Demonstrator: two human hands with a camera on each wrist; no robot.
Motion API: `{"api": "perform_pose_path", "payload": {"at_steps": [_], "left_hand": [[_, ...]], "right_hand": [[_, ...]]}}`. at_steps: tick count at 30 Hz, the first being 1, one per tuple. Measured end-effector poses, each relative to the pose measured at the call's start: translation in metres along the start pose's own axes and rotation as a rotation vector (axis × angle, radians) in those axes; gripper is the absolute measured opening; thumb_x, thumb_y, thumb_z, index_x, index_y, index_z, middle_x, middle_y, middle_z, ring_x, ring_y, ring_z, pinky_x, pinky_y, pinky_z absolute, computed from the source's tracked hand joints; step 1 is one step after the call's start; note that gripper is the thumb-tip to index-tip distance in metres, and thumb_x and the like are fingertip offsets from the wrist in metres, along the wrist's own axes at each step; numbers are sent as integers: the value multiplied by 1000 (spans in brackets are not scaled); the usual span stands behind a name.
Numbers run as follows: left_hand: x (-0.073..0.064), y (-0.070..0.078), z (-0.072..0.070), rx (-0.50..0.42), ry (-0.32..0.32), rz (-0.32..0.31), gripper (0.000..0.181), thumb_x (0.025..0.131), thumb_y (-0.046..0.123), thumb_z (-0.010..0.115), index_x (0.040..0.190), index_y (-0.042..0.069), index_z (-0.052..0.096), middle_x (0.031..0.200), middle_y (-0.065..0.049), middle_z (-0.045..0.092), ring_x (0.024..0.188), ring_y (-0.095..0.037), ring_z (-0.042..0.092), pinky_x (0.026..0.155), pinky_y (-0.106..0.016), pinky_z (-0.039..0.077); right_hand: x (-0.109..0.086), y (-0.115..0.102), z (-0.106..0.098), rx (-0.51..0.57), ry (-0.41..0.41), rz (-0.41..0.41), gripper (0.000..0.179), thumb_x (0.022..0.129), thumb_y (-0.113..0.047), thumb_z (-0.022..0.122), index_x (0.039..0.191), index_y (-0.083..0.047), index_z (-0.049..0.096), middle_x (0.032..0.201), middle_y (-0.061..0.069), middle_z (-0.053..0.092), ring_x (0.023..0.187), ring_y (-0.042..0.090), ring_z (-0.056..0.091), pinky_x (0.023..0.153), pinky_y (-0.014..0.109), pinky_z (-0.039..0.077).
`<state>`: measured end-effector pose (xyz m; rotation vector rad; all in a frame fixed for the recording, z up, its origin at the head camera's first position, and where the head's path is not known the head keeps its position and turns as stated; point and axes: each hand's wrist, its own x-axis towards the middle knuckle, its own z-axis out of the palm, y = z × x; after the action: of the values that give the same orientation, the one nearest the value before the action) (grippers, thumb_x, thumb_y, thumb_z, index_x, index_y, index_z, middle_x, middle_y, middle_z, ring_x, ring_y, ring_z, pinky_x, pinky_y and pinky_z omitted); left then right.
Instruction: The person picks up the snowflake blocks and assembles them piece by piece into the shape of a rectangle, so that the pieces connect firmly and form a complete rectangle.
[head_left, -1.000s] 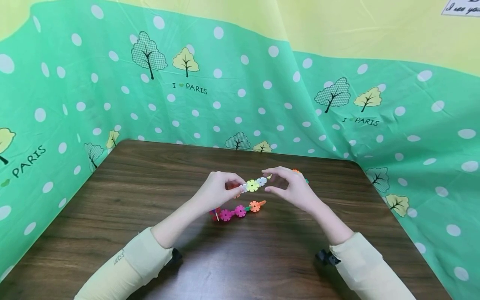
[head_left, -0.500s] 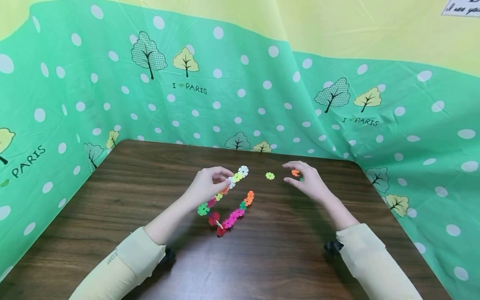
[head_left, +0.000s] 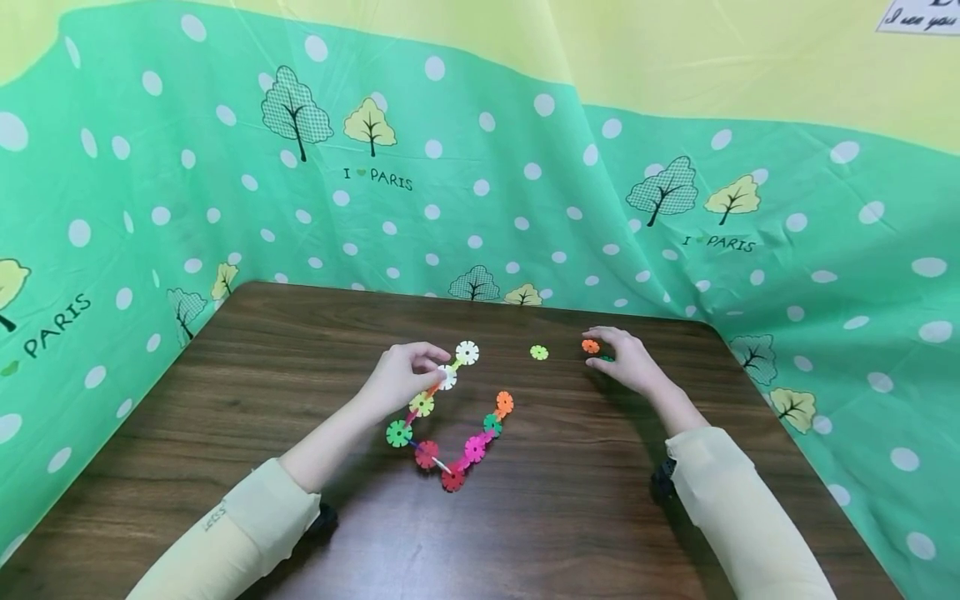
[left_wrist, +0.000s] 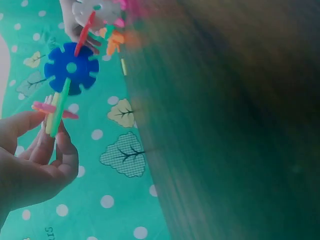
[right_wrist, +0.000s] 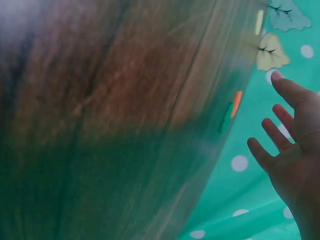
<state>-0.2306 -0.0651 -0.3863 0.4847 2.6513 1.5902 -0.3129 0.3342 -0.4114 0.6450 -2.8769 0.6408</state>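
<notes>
My left hand [head_left: 397,379] pinches a chain of linked snowflake discs [head_left: 427,454] near one end, between thumb and fingers. The chain bends in a U shape, with white, yellow, orange, green, red and pink discs. A white disc [head_left: 467,352] tips the held end, and an orange disc [head_left: 504,402] tips the other. In the left wrist view a blue disc [left_wrist: 71,68] of the chain shows in front of the fingers. My right hand [head_left: 626,358], fingers spread and holding nothing, hovers by a loose orange disc [head_left: 590,346] and a partly hidden green disc [right_wrist: 226,117].
A loose yellow-green disc [head_left: 539,352] lies on the wooden table [head_left: 555,517] between the hands. Behind the table hangs a green dotted cloth [head_left: 480,167] printed with trees, which also runs along both sides.
My right hand has moved away from the chain to the right, near the loose orange disc. The left hand has drawn the chain slightly left, and its U shape has come into view.
</notes>
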Motion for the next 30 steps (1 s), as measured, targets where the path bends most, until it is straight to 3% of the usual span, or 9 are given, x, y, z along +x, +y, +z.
{"api": "perform_pose_path", "payload": {"at_steps": [6, 13, 19, 25, 30], "left_hand": [[1, -9, 3, -30, -19, -17, 31, 81, 6, 70, 111, 5, 66, 78, -4, 72, 61, -13, 63, 57, -26, 49], [3, -15, 10, -117, -71, -41, 44, 80, 0, 70, 122, 2, 58, 77, -10, 71, 61, -25, 66, 61, -41, 56], [-1, -13, 15, -143, -138, -5, 63, 79, -5, 68, 137, 3, 44, 78, -13, 70, 65, -28, 68, 60, -33, 56], [-5, -15, 19, -95, -178, -8, 70, 79, -9, 66, 141, 9, 41, 76, -10, 69, 61, -20, 67, 57, -30, 56], [-7, -17, 21, -103, -214, -33, 67, 78, -10, 66, 139, 6, 43, 76, -12, 68, 62, -23, 68, 56, -30, 56]], "right_hand": [[6, 16, 7, -33, -73, 44, 53, 86, -15, 70, 133, -3, 51, 140, 24, 42, 129, 44, 36, 103, 60, 30], [10, 28, 13, -55, -109, 77, 54, 87, -15, 68, 135, 1, 48, 137, 27, 45, 126, 45, 40, 102, 57, 33], [12, 28, 15, -42, -132, 131, 53, 88, -18, 67, 135, -2, 49, 133, 27, 50, 123, 44, 44, 100, 56, 36], [14, 22, 16, -17, -104, 98, 43, 86, -12, 68, 127, -1, 57, 125, 23, 57, 120, 40, 49, 99, 54, 39], [13, 18, 18, 7, -84, 58, 35, 86, -6, 68, 119, 1, 62, 113, 20, 63, 111, 38, 54, 95, 53, 41]]}}
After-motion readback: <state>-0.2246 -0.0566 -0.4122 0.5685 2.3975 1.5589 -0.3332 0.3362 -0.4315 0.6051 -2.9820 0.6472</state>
